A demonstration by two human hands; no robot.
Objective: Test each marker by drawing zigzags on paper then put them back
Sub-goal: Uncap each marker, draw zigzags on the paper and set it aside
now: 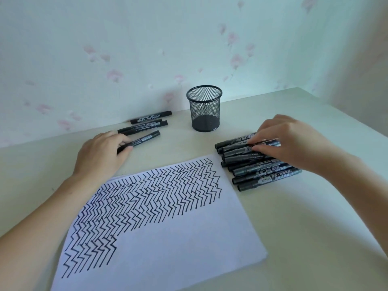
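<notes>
The left hand (100, 152) has its fingers curled on one marker (141, 140) lying on the table (304, 217), its cap end pointing away past the fingertips; three more markers (147, 122) lie just beyond. It should probably be let go there, level and parallel with them, so it cannot roll. The paper (168, 238) of zigzags lies between the hands. Beyond it stands the mesh cup (204, 108). The right hand (287, 141) pinches the top marker (241, 146) of the pile (262, 173); lift that one alone. Its fingertips hide the exact grip, and the cup's contents are unclear.
</notes>
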